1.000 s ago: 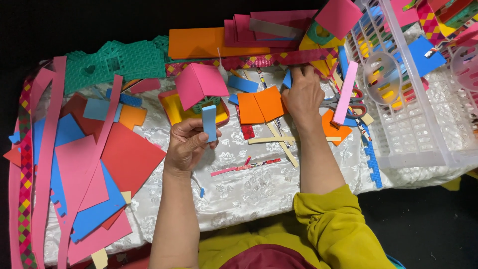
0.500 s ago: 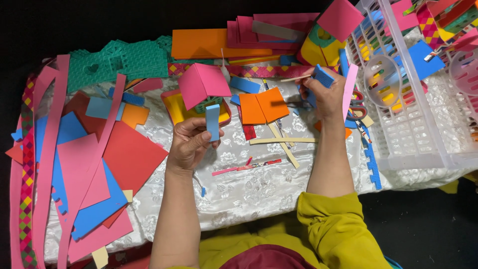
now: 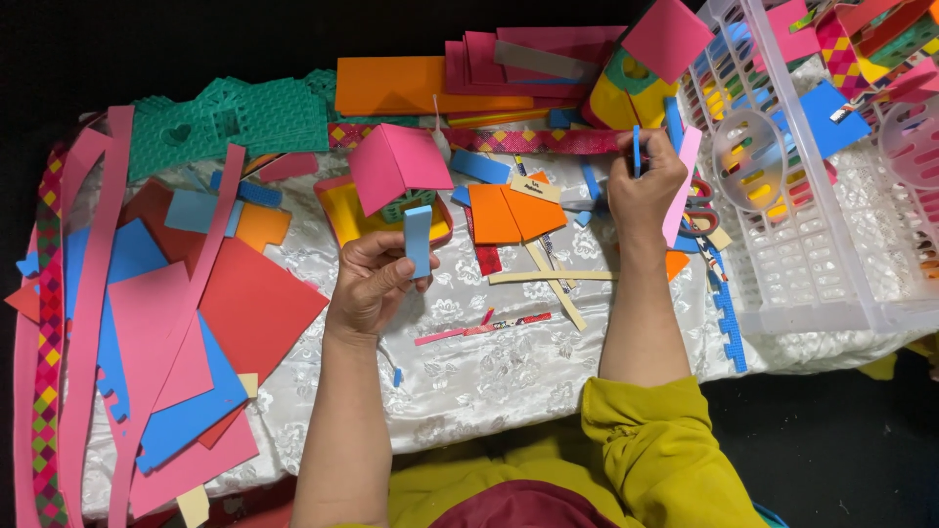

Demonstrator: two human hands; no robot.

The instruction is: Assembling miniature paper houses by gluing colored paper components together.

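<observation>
**Onlooker A:** Overhead view. The left hand [image 3: 370, 284] is closed on a light-blue foam piece [image 3: 418, 241], thumb pressing it against the fingers so it stands upright above the white embossed cloth [image 3: 489, 376]. What does the right hand [image 3: 644, 186] have?

**Onlooker B:** A thin blue strip [image 3: 636, 150], pinched edge-on between thumb and fingertips, held over the clutter near the scissors [image 3: 696, 203]. A pink strip [image 3: 683, 186] lies just beside that hand; whether the fingers also touch it, I cannot tell.

**Onlooker A:** Where do you judge the risk to lie?

**Onlooker B:** In the narrow pinch. The strip is slim and probably limp; a loosened thumb could drop it among the other blue offcuts, where it would be hard to pick out. The forearm also lies across the beige strips [image 3: 553, 277] and could sweep them aside.

**Onlooker A:** And on the left?

**Onlooker B:** The piece stands just in front of the small paper house with the pink roof [image 3: 396, 168]. A careless forward reach might knock the roof askew. The white plastic basket [image 3: 782, 293] overhangs the table edge, so an elbow nudge could tip it.
</observation>
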